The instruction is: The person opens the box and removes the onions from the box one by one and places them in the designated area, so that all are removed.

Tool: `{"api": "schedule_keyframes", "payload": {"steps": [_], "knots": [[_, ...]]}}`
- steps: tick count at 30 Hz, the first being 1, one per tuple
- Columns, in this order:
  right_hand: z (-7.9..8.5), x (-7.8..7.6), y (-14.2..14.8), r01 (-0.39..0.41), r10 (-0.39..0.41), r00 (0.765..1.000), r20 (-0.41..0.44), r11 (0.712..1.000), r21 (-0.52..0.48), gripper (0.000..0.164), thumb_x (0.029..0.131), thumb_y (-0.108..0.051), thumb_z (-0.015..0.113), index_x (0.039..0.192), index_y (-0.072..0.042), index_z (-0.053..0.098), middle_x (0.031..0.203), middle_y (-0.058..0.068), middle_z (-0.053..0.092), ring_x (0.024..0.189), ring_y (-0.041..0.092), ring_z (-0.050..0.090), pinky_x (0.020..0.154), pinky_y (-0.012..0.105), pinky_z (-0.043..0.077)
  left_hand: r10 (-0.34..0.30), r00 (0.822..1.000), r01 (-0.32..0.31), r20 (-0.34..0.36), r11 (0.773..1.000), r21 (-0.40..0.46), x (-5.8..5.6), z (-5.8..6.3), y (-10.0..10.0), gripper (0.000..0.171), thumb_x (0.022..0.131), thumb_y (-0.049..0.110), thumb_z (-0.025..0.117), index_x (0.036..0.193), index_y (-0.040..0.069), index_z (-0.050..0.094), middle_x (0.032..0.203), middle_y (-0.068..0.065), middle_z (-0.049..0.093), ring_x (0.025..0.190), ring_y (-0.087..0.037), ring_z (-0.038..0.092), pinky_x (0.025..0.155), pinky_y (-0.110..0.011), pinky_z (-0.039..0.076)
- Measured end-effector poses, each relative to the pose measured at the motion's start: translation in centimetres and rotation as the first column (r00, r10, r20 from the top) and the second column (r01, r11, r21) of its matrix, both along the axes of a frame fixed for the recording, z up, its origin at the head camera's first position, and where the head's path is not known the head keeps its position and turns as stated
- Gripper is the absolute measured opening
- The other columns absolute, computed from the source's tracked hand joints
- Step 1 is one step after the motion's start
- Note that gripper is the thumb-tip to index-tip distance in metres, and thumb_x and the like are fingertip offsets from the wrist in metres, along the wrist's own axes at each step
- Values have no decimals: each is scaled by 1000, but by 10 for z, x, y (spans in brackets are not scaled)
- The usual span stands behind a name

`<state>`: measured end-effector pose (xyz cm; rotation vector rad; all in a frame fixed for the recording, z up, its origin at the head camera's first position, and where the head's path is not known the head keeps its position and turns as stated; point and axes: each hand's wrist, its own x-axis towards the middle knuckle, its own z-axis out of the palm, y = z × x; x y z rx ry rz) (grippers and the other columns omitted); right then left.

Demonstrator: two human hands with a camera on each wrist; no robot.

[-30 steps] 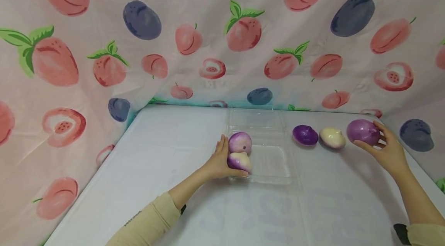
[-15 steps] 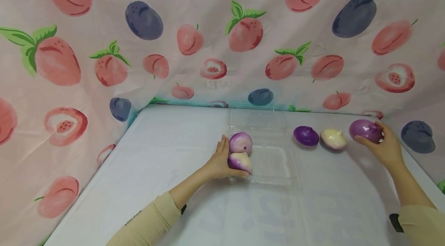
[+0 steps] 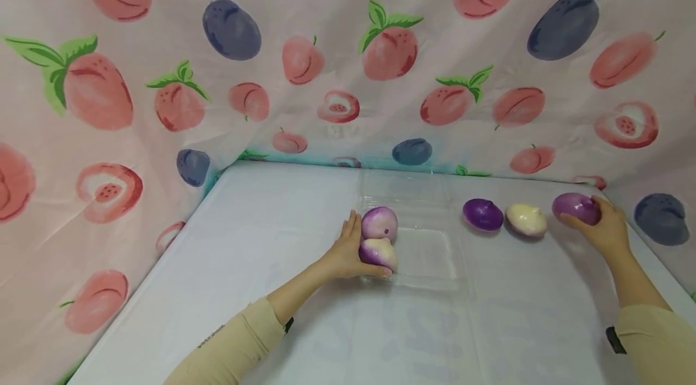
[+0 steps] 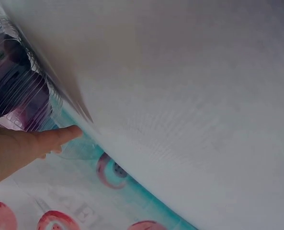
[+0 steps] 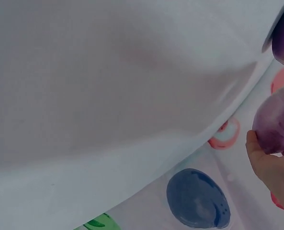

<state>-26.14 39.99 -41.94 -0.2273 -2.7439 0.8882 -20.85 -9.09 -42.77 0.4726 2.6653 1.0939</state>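
My left hand [image 3: 344, 254] rests against the left side of a clear plastic container [image 3: 429, 252], fingers straight along its wall and thumb stretched along the front rim. Inside, at the left end, sit two onions: a pale purple onion [image 3: 379, 223] behind and a white-and-purple onion [image 3: 379, 254] in front. Far to the right, my right hand [image 3: 609, 228] grips a purple onion [image 3: 575, 208] between thumb and fingers. Left of it lie a cream-coloured onion [image 3: 526, 220] and a dark purple onion [image 3: 482, 214]. In the right wrist view the held onion [image 5: 278, 122] is partly cut off.
The container's transparent lid [image 3: 405, 185] lies folded back towards the rear wall. A white cover [image 3: 261, 210] spreads over the table. Fruit-printed cloth [image 3: 337, 58] hangs behind and along both sides.
My right hand has turned slightly around the purple onion, its wrist and forearm shifting left. The onion sits marginally lower. My left hand keeps its place; the head view has shifted a little.
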Motion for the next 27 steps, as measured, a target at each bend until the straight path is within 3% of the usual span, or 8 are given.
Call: {"api": "schedule_keyframes", "payload": {"steps": [5,9,14,22,27], "knots": [[-10,-1,7,-22,22,1000,9,1000,9,85,91,-41,55,137,21,20,132,49,26,123,63,26,103,68,23,-4,1000,4,9,1000,0,2,-1,0,129,66,53,80,150,1,-3,158,-16,-12,145,-39,-6,115,-55,16],[-15,-4,9,-30,29,998,64,1000,9,87,91,-44,53,138,21,18,133,48,25,124,62,26,103,67,24,-2,1000,2,9,1000,4,2,-2,-1,128,67,51,80,150,-1,-2,158,-17,-12,145,-40,-5,114,-55,18],[-17,-5,9,-11,10,991,130,1000,13,90,92,-46,51,140,20,14,135,48,22,126,62,22,103,68,23,-6,1000,5,12,1000,12,1,1,1,129,66,51,81,150,0,-3,158,-16,-13,145,-39,-6,115,-54,17],[-19,-7,9,-27,22,987,157,999,30,91,91,-48,50,139,20,14,133,50,23,123,63,24,102,68,23,-2,1000,2,18,1000,14,2,1,1,129,66,51,81,150,-1,-2,158,-17,-11,145,-40,-6,115,-54,15],[-16,-7,9,-19,21,976,216,1000,-9,93,92,-50,49,142,17,7,136,49,17,126,63,20,104,68,22,0,1000,0,14,1000,2,2,2,1,129,66,51,81,150,0,-2,158,-16,-12,145,-39,-6,115,-55,14]]}}
